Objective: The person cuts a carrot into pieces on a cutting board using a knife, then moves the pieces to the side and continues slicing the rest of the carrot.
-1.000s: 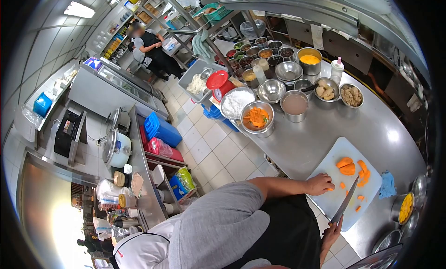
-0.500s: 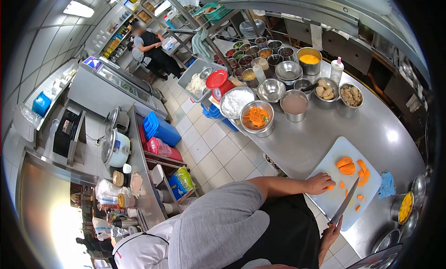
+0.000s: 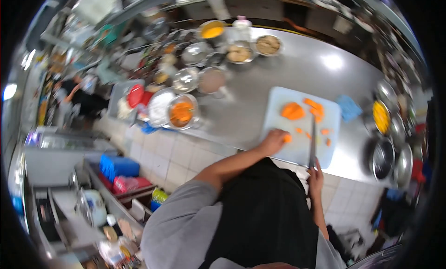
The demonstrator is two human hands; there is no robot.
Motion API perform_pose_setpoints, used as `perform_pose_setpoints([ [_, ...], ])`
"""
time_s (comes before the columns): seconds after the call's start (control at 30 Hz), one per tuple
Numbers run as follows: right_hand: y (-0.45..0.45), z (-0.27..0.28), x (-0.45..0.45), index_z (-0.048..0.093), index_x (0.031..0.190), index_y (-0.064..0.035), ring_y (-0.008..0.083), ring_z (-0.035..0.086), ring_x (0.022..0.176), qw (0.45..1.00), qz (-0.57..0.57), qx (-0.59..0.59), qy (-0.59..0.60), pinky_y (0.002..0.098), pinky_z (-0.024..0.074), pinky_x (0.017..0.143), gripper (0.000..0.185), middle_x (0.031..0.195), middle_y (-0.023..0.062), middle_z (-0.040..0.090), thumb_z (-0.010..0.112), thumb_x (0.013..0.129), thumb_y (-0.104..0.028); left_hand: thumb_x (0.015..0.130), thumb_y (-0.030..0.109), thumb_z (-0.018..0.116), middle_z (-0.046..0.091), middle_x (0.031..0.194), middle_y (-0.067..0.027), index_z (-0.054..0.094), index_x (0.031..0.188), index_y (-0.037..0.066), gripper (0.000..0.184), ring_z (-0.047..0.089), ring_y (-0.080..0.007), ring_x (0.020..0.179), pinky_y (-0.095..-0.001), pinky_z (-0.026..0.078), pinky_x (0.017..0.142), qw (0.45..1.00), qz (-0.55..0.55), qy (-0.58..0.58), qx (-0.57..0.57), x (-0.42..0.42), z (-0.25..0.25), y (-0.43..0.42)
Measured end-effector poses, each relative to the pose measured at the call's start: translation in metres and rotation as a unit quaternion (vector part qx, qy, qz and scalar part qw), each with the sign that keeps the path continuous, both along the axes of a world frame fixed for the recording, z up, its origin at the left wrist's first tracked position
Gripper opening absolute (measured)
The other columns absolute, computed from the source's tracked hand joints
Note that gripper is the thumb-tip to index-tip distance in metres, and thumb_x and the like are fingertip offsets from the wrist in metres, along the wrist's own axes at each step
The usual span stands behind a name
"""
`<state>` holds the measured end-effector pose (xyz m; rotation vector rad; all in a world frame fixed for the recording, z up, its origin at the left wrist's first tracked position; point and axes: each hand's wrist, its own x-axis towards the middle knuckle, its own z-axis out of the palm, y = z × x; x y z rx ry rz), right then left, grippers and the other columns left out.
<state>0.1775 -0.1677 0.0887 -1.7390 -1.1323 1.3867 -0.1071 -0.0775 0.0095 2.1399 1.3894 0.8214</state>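
Note:
My left hand (image 3: 275,141) is at the left edge of a pale cutting board (image 3: 278,99), its fingers closed round a small orange piece (image 3: 287,138). My right hand (image 3: 316,177) grips the handle of a long knife (image 3: 312,146) near the board's front edge. The blade lies over the board and points away from me, its tip by some orange strips (image 3: 316,110). Larger orange chunks (image 3: 292,111) rest to the left of the tip. Several small cut bits are scattered on both sides of the blade. Motion blurs the view.
A blue cloth (image 3: 348,108) lies right of the board. Beyond it are a container of yellow pieces (image 3: 381,117) and metal bowls (image 3: 383,158). At the left stand a bowl of orange pieces (image 3: 181,112) and a bowl of white powder (image 3: 161,107). Another person (image 3: 81,94) is far left.
The view has swung to the right, so the board and both hands appear further left and higher. Both hands keep their hold, and the knife now looks more upright in the picture.

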Motion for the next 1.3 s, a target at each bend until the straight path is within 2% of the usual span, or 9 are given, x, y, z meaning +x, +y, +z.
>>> perform_pose_setpoints([
  [0.13, -0.006, 0.005, 0.0, 0.046, 0.157, -0.0164, 0.006, 0.05, 0.061, 1.0, 0.006, 0.004, -0.001, 0.0235, 0.0462, 0.053, 0.051, 0.088, 0.0017, 0.066, 0.054, 0.106, -0.016, 0.085, 0.011, 0.073, 0.063, 0.123, -0.0169, 0.057, 0.131, 0.01, 0.048, 0.058, -0.0389, 0.117, -0.051, 0.045, 0.103, 0.999, -0.004, 0.017, -0.045, -0.004, 0.032, -0.002],
  [0.37, -0.013, 0.03, -0.01, 0.047, 0.157, -0.0201, 0.0061, 0.049, 0.065, 0.999, -0.037, 0.003, 0.016, 0.0247, 0.0471, 0.06, 0.05, 0.087, 0.0027, 0.065, 0.055, 0.108, -0.015, 0.084, 0.013, 0.075, 0.063, 0.123, -0.014, 0.057, 0.131, 0.01, 0.05, 0.057, -0.0365, 0.116, -0.0496, 0.043, 0.103, 1.0, -0.027, 0.005, -0.011, -0.01, 0.035, 0.001],
  [0.63, -0.029, 0.011, -0.003, 0.046, 0.157, -0.0161, 0.0046, 0.045, 0.062, 0.996, -0.089, 0.011, 0.022, 0.0225, 0.0416, 0.057, 0.05, 0.08, 0.0013, 0.063, 0.054, 0.108, -0.015, 0.086, 0.013, 0.072, 0.063, 0.122, -0.0141, 0.057, 0.132, 0.009, 0.049, 0.057, -0.0344, 0.115, -0.0476, 0.044, 0.101, 0.999, -0.042, 0.008, 0.017, -0.012, 0.027, 0.004],
  [0.67, -0.033, 0.005, 0.002, 0.043, 0.159, -0.0188, 0.0056, 0.049, 0.059, 0.997, -0.066, 0.019, 0.019, 0.0231, 0.0461, 0.053, 0.051, 0.09, 0.0054, 0.068, 0.052, 0.109, -0.019, 0.086, 0.013, 0.072, 0.063, 0.122, -0.0141, 0.057, 0.132, 0.009, 0.049, 0.057, -0.0344, 0.115, -0.0476, 0.044, 0.101, 0.999, -0.029, 0.015, 0.017, -0.013, 0.028, 0.004],
  [0.83, -0.038, 0.007, 0.0, 0.044, 0.159, -0.018, 0.0055, 0.049, 0.059, 0.996, -0.077, 0.033, 0.038, 0.0239, 0.0457, 0.053, 0.051, 0.089, 0.0062, 0.069, 0.052, 0.109, -0.018, 0.085, 0.012, 0.072, 0.062, 0.121, -0.0137, 0.057, 0.132, 0.009, 0.05, 0.057, -0.0347, 0.114, -0.0483, 0.043, 0.102, 0.999, -0.037, 0.011, 0.016, -0.014, 0.029, 0.004],
  [0.97, -0.036, 0.005, -0.004, 0.047, 0.157, -0.0183, 0.0052, 0.049, 0.058, 0.997, -0.063, 0.036, -0.032, 0.0249, 0.0449, 0.053, 0.05, 0.086, 0.0035, 0.069, 0.054, 0.108, -0.016, 0.084, 0.011, 0.073, 0.063, 0.122, -0.0135, 0.058, 0.132, 0.009, 0.051, 0.057, -0.0355, 0.113, -0.0483, 0.043, 0.101, 0.998, -0.04, -0.009, 0.039, -0.011, 0.018, 0.006],
  [1.0, -0.034, 0.023, -0.009, 0.047, 0.157, -0.0202, 0.0067, 0.048, 0.066, 0.998, -0.068, 0.007, -0.019, 0.0257, 0.0466, 0.062, 0.05, 0.081, 0.0011, 0.065, 0.055, 0.108, -0.014, 0.084, 0.011, 0.074, 0.063, 0.123, -0.014, 0.058, 0.132, 0.009, 0.051, 0.058, -0.0364, 0.114, -0.0485, 0.043, 0.102, 0.999, -0.041, 0.002, 0.026, -0.011, 0.019, 0.006],
  [1.27, -0.031, 0.022, -0.016, 0.046, 0.158, -0.0211, 0.0067, 0.048, 0.065, 0.998, -0.058, 0.032, 0.0, 0.0253, 0.0466, 0.061, 0.05, 0.086, 0.0022, 0.065, 0.055, 0.108, -0.016, 0.085, 0.016, 0.076, 0.062, 0.125, -0.0148, 0.057, 0.133, 0.007, 0.052, 0.057, -0.036, 0.116, -0.0479, 0.043, 0.103, 1.0, -0.028, -0.006, 0.011, -0.008, 0.028, 0.004],
  [1.3, -0.028, 0.038, -0.018, 0.047, 0.157, -0.0192, 0.009, 0.052, 0.068, 0.998, -0.053, 0.0, -0.015, 0.0272, 0.0498, 0.066, 0.05, 0.088, 0.0028, 0.066, 0.055, 0.108, -0.015, 0.086, 0.016, 0.076, 0.062, 0.125, -0.0159, 0.057, 0.132, 0.006, 0.051, 0.057, -0.0369, 0.117, -0.0485, 0.043, 0.103, 0.999, -0.035, -0.006, -0.001, -0.008, 0.027, 0.005],
])
